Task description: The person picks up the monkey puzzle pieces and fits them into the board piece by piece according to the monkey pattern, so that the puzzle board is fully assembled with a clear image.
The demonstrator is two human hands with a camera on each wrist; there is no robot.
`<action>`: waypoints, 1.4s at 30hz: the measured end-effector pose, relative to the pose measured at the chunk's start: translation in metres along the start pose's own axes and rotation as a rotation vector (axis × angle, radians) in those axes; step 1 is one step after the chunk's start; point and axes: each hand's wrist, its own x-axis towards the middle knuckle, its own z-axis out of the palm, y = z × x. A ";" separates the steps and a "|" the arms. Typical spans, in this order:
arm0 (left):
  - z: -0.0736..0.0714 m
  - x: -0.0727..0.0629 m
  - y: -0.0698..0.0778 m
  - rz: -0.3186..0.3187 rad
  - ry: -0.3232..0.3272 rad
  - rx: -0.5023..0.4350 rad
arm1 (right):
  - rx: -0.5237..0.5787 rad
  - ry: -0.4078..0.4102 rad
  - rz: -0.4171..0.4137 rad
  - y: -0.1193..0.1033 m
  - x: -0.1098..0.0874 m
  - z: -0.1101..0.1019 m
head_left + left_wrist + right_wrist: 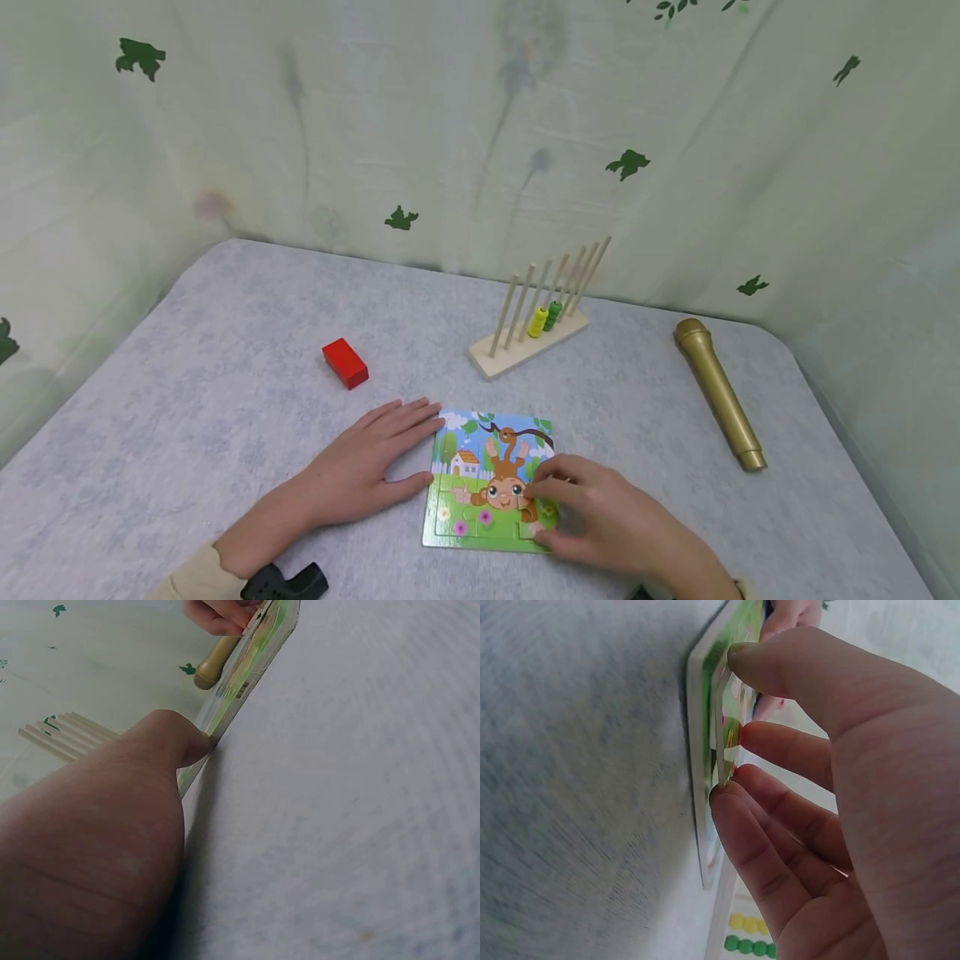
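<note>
A square jigsaw puzzle [480, 543] with a hanging monkey, a small house and flowers lies flat near the table's front. Beside its left edge rests my left hand [367, 467], palm down, fingers extended, with fingertips and thumb tip at the border. My right hand [607, 512] is over the puzzle's lower right corner. In the right wrist view, its thumb and fingers pinch a puzzle piece [730, 712] by opposite edges. That piece is tilted up slightly from the board [699, 697]. My right fingers partly hide the picture's right side.
A red block [346, 363] lies beyond my left hand. Behind the puzzle stands a wooden peg stand [517, 357] with upright rods and yellow beads [537, 322] and green beads [552, 315]. A gold toy microphone [720, 396] lies at the right. A printed curtain [450, 125] hangs behind the table.
</note>
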 end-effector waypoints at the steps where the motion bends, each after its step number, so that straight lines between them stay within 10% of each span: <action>1: 0.000 0.000 0.000 0.001 0.000 0.000 | 0.003 0.002 -0.006 0.000 0.000 0.000; 42: 0.005 -0.003 -0.002 0.019 0.045 0.010 | 0.011 -0.031 0.010 0.001 -0.003 0.005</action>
